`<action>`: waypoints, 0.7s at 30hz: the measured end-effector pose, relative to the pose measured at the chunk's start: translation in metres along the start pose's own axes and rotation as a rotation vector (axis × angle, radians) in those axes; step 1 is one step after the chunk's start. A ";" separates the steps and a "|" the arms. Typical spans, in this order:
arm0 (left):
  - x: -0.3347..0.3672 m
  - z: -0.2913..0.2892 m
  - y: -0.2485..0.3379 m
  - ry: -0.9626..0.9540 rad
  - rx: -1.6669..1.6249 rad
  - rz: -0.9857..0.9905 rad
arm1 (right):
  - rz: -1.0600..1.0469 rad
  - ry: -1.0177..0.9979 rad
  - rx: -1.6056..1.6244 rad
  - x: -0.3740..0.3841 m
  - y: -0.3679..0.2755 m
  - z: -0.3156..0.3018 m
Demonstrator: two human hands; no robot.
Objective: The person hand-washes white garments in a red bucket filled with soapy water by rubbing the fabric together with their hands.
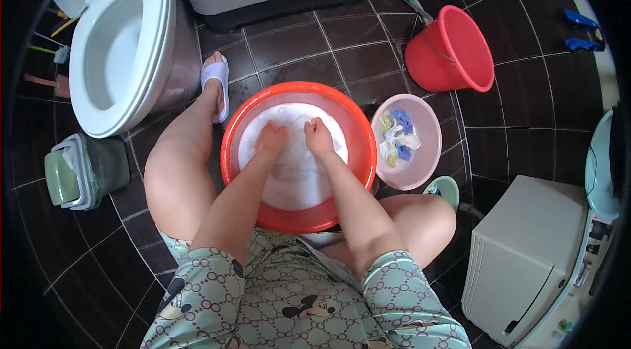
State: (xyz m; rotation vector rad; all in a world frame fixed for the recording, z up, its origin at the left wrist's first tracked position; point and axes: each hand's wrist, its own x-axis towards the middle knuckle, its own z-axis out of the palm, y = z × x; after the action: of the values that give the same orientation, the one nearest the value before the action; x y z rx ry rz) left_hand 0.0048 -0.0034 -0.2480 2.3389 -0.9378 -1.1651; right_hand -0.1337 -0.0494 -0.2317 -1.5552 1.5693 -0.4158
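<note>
Between my legs stands a red-orange basin (230,168) holding white suds (294,194). Both my hands are in it, at the foam's surface and a short way apart. My left hand (271,140) has its fingers curled down into the suds, where their tips are hidden. Nearer the basin's right side, my right hand (318,137) is closed, thumb uppermost. Foam covers whatever either hand may hold. Close by on the right, a pale pink basin (426,162) contains several small crumpled cloth pieces (398,135) in white, blue and yellow.
A toilet (164,79) and a lidded bin (108,165) are on the left. A red bucket (420,53) stands at the far right. A small green bowl (448,190) sits by my right knee, and a white cabinet (509,244) is farther right. Dark tiles (289,40) cover the floor.
</note>
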 end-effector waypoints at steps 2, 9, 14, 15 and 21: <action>0.026 0.016 -0.054 0.004 0.130 0.061 | 0.013 -0.054 -0.072 -0.003 0.000 0.024; 0.007 0.011 -0.015 -0.148 0.079 -0.138 | 0.235 -0.260 -0.410 0.012 0.058 0.028; 0.019 0.022 -0.053 -0.108 0.028 -0.228 | 0.153 -0.390 -0.517 0.014 0.049 0.041; 0.015 0.019 -0.044 -0.071 0.053 -0.216 | 0.145 -0.317 -0.506 0.012 0.046 0.035; 0.003 -0.012 -0.012 0.062 -0.273 -0.199 | 0.225 -0.128 0.088 0.019 0.012 0.007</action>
State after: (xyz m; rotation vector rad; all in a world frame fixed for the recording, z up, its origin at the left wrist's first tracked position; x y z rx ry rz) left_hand 0.0207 0.0030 -0.2496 2.2669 -0.4972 -1.2024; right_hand -0.1331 -0.0628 -0.2515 -1.2965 1.5829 -0.2510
